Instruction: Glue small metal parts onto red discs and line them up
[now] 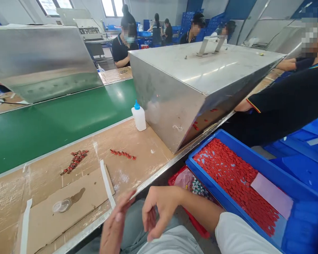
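My left hand (116, 222) is raised over my lap at the bench's front edge, its fingers stretched out and nothing in it. To its right hangs my right hand (163, 208), bent at the wrist, with its fingers loosely curled, the thumb apart and no object visible in it. On the bench a cardboard sheet (46, 225), taped at its sides, carries a small clear dish (62, 205). Behind the sheet lie a pile of small red-and-dark parts (75, 161) and a short row of similar red parts (122, 154).
A blue tray (205, 173) of red discs (228, 169) and a pink sheet (271, 194) stands at my right, above a red basket (198, 224). A metal hood (164, 102) rises beside a white bottle (139, 118). Beyond runs a green belt (69, 113). A co-worker's sleeve (288, 91) is at right.
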The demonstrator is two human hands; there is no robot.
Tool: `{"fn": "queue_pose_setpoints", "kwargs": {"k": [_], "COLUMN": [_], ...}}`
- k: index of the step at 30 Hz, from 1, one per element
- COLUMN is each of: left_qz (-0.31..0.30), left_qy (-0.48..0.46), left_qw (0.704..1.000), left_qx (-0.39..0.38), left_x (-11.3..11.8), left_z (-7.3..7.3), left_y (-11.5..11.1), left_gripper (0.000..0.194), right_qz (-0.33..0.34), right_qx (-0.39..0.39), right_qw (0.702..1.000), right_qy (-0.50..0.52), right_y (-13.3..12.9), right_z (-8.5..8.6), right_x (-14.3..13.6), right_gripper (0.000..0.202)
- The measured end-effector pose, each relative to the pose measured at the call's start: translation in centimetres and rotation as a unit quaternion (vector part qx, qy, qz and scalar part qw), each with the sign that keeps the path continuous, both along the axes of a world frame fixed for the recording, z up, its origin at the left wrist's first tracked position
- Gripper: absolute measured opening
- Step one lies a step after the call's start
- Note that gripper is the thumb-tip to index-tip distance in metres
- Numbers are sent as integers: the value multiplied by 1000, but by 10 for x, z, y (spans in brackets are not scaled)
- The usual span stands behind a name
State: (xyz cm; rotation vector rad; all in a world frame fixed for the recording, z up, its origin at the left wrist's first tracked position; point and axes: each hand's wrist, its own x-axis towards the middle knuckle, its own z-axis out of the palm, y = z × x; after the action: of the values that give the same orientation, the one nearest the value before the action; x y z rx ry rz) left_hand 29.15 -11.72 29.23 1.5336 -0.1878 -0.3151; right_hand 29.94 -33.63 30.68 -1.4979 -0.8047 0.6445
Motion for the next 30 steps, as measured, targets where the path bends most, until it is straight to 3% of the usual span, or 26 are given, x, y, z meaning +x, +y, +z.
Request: {"fn": "queue_pose_setpoints", "kwargs": {"k": [2, 3, 5, 7, 9, 11, 18, 20, 22, 24, 25, 26, 28, 30], "left_qz": [-151, -184, -220, -238, -241, -236, -232, -227, -201, -133, -93, -64, -41, -31], "left_qy": [-56, -96, -144, -179, -217, -258, -424, -461, -474, -456, -435, -411, -385, -371], "left_qw": [986, 977, 964, 954, 944, 932, 862, 845, 847, 872, 887, 899, 907, 910], "left_qx": [29, 37, 35, 36, 62, 93, 151, 148, 128, 115, 124, 138, 165, 180], "left_x": [3, 4, 7, 9, 8, 7, 11, 13, 16, 21, 25, 29, 39, 49], "left_z": [11, 17, 27, 35, 42, 46, 49, 46, 37, 23, 15, 6, -11, -25], "left_y": [-28, -39, -57, -68, -76, -81, -94, -92, -86, -78, -74, -71, -65, -63], "left_gripper": [46, 46, 48, 49, 52, 58, 56, 56, 53, 46, 42, 38, 31, 26], "right_qz": [-33, -56, -102, -128, -135, -127, -101, -106, -109, -159, -220, -300, -480, -573], "right_qx": [-100, -147, -226, -278, -316, -346, -336, -315, -290, -286, -301, -325, -370, -431], "right_qw": [976, 945, 874, 820, 787, 773, 803, 828, 874, 894, 882, 850, 751, 667], "right_qy": [-193, -286, -418, -483, -512, -517, -482, -451, -375, -305, -288, -286, -264, -202], "right_y": [-7, -11, -21, -31, -41, -46, -43, -49, -64, -90, -107, -127, -170, -212], "right_z": [8, 13, 21, 27, 31, 31, 33, 37, 42, 45, 45, 44, 39, 30], "right_x": [-8, -9, -7, -5, -6, -7, -11, -15, -17, -13, -8, -1, 21, 48], "right_gripper": [24, 22, 21, 24, 27, 25, 14, 18, 20, 21, 22, 25, 30, 36]}}
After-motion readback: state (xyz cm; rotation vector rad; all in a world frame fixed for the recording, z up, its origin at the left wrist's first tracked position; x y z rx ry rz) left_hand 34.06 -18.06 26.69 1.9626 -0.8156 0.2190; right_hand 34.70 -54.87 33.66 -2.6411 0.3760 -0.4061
